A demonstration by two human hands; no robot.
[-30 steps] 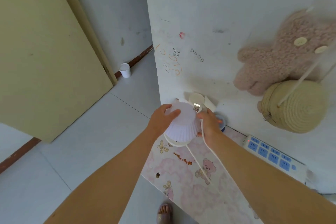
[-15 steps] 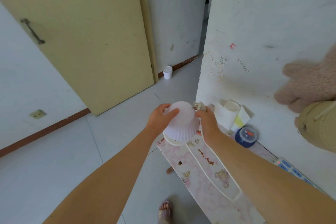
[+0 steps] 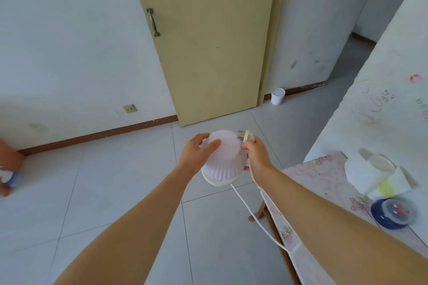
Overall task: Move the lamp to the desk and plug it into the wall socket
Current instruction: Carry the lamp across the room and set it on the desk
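Together, left hand (image 3: pixel 196 156) and right hand (image 3: pixel 256 157) clasp the lamp (image 3: pixel 223 157); right also pinches the plug (image 3: pixel 245 138). Wall scribbles (image 3: pixel 379 104) unreadable.

Two bare forearms in view, no sleeves reaching wrists or elbows. Left hand (image 3: pixel 196 154) bare: no glove, ring, watch or strap. Right hand (image 3: pixel 256 157) likewise bare, wrist unadorned. Short, plain fingernails, unpainted where visible. No marks or bandages seen on either arm.

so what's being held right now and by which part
The lamp, by its pleated shade: left hand on one side, right hand on the other, also pinching the plug.
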